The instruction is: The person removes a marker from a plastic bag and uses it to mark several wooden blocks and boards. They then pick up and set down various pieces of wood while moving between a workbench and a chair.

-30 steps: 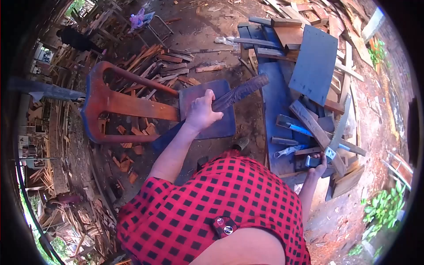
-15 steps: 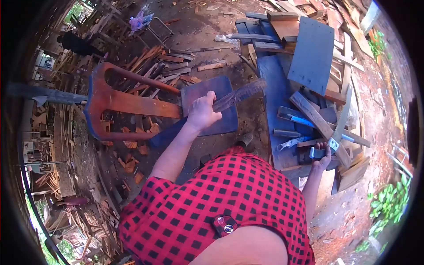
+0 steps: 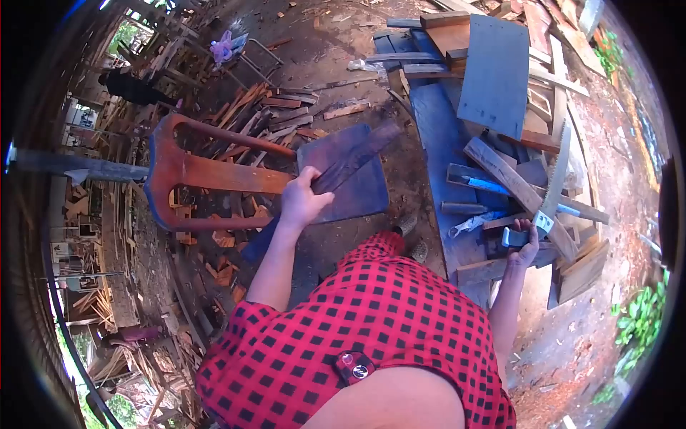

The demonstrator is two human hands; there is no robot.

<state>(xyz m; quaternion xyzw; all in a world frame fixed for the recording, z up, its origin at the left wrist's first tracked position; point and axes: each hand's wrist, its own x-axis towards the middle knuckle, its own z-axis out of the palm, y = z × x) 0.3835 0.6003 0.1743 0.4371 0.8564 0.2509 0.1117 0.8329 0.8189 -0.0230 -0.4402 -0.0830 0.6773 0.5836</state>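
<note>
My left hand [image 3: 303,200] is closed round the near end of a dark, rough wooden board [image 3: 357,157]. That board slants up over the seat [image 3: 375,189] of a brown wooden chair [image 3: 232,174], overlapping it in this view. On the other side, my right hand [image 3: 525,245] grips the handle of a handsaw [image 3: 555,175], its long toothed blade pointing away from me. Beneath the saw lies a blue-grey workbench [image 3: 439,136] loaded with wood offcuts, among them a long plank [image 3: 504,171] close to the blade.
A wide grey panel [image 3: 495,79] rests on the heaped timber at the bench's far end. Split wood [image 3: 268,114] is piled on the ground beyond the chair. A person in dark clothes [image 3: 136,87] is at the far left, and green plants [image 3: 639,314] grow at the right.
My left hand has drawn back to the left and nearer to me, bringing the dark board with it. The saw stays in my right hand, its blade a little more upright.
</note>
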